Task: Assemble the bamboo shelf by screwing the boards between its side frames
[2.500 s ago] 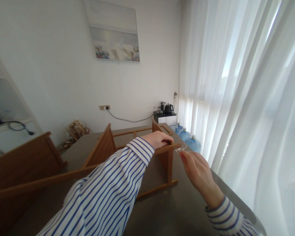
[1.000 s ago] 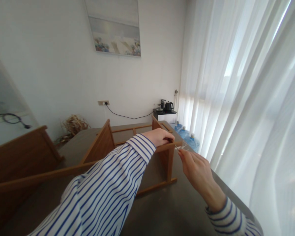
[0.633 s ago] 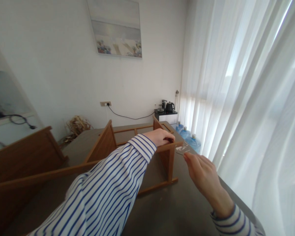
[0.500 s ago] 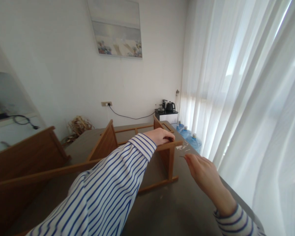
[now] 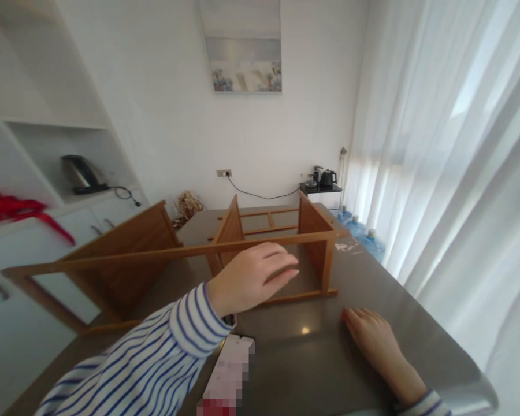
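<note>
A wooden shelf frame (image 5: 273, 238) lies on its side across the table, with flat wooden shelf boards standing upright between its rails. My left hand (image 5: 255, 276) is in front of the near long rail, its fingers stretched out and thumb apart, holding nothing. Low over the table to the right of the frame, my right hand (image 5: 370, 334) has its thumb and fingertips pinched together. Only a tiny tip of the thin metal rod (image 5: 345, 309) in that pinch shows. Beneath my left forearm lies a phone (image 5: 231, 364) with a pale screen, partly pixelated.
Small white scraps (image 5: 346, 247) lie past the frame's right end on the grey table (image 5: 303, 370). Water bottles (image 5: 370, 242) stand on the floor beside the curtain (image 5: 455, 219). A kettle (image 5: 82, 175) sits in the left cabinet. Dried stalks (image 5: 189, 205) are behind the table.
My left hand has let go of the frame's right end and drawn back toward me. My right hand has moved lower and nearer. The view has swung left, bringing the phone and cabinet into sight.
</note>
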Motion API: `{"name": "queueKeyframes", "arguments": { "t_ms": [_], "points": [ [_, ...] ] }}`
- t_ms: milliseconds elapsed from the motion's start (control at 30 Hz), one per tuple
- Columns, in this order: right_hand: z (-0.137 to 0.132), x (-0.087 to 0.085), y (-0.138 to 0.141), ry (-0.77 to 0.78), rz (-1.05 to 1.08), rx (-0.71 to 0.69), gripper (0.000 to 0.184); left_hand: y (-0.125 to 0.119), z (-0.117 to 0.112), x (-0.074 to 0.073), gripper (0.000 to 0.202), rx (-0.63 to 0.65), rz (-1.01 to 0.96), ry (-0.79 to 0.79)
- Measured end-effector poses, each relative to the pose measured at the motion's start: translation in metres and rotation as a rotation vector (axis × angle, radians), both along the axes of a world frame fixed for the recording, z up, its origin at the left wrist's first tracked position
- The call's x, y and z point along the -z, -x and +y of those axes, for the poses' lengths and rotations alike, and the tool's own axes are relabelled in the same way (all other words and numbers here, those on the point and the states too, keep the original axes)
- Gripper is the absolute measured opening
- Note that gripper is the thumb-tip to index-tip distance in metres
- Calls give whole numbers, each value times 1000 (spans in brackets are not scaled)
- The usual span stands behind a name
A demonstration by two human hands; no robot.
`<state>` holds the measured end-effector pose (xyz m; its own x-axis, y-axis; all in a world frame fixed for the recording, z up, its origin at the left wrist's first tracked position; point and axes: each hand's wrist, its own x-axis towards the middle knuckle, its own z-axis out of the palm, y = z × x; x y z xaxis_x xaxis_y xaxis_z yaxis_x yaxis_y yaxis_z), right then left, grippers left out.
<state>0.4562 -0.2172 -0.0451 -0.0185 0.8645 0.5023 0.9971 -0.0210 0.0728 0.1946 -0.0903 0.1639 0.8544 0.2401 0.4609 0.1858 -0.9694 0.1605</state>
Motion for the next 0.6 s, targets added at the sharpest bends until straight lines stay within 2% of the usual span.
{"name": "queueKeyframes", "arguments": {
  "t_ms": [133, 233, 300, 433, 533, 600],
  "points": [
    [-3, 9, 1, 40, 27, -5, 19, 63, -20, 52, 32, -137, 104, 246],
    [-3, 13, 4, 104, 36, -7, 19, 97, -25, 90, 31, -289, 183, 395],
    [-2, 15, 9, 135, 32, -2, 19, 115, -26, 111, 27, -386, 181, 455],
    [4, 13, 33, 87, 16, -9, 20, 141, -23, 139, 28, -549, 191, 443],
    [15, 0, 59, 80, 71, -81, 23, 156, -14, 151, 34, -663, 170, 421],
    [26, -11, 69, 98, 190, -81, 25, 164, -5, 158, 35, -731, 117, 447]
  ]
}}
